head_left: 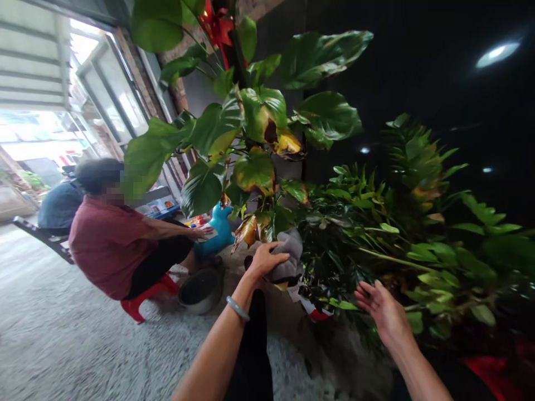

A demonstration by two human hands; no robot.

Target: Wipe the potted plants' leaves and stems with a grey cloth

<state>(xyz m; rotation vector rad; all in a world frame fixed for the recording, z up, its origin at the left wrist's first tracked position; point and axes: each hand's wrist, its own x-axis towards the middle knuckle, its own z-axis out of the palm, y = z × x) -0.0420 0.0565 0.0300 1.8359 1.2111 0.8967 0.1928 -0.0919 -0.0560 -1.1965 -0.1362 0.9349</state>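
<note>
My left hand (267, 260), with a pale bangle (238, 309) on its wrist, grips a grey cloth (289, 253) at the foot of a tall potted plant. Yellowed and browned leaves (254, 172) show among the plant's large green ones. To the right, my right hand (382, 309) has its fingers stretched out beside the stems of a low leafy plant (376, 234). Nothing shows in that hand. Whether its fingertips touch the leaves, I cannot tell.
At left a person in a red shirt (111, 239) sits on a red stool (144, 298), one hand on a blue toy-like object (217, 234). A dark basin (203, 289) stands on the concrete floor (92, 345). Another person (61, 203) sits behind. A dark glossy wall (418, 55) rises at right.
</note>
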